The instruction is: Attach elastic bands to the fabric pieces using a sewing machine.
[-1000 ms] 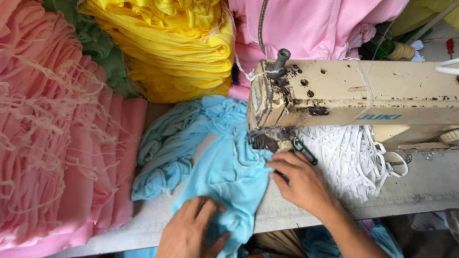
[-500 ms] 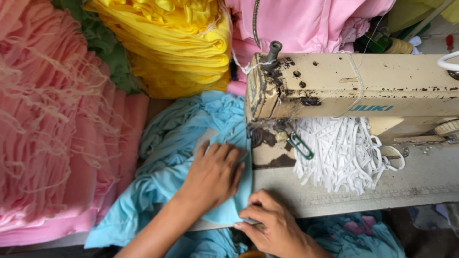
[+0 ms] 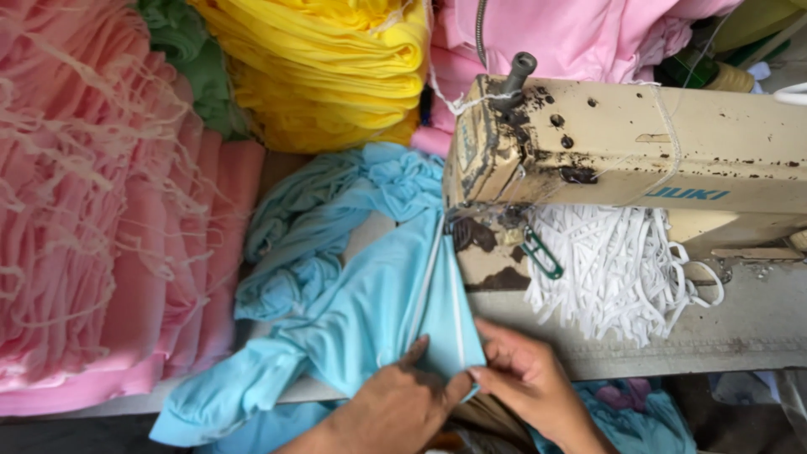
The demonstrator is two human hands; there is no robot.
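A light blue fabric piece [image 3: 353,294] lies on the sewing table and runs up under the needle area of a worn cream sewing machine [image 3: 622,160]. A white elastic strip [image 3: 430,277] runs along the fabric's folded edge toward the presser foot. My left hand [image 3: 403,403] pinches the near end of the blue fabric at the table's front edge. Right beside it, my right hand [image 3: 525,382] grips the same fabric edge with thumb and fingers.
A heap of white elastic tape [image 3: 614,269] lies under the machine arm, with small green snips [image 3: 542,255] beside it. Stacks of pink fabric [image 3: 92,210], yellow fabric [image 3: 336,67], green fabric [image 3: 189,50] and pink cloth [image 3: 580,34] crowd the left and back.
My left hand slid back from the spread fabric to the front edge. My right hand came up beside it, and both now pinch the folded blue edge. The view moved closer.
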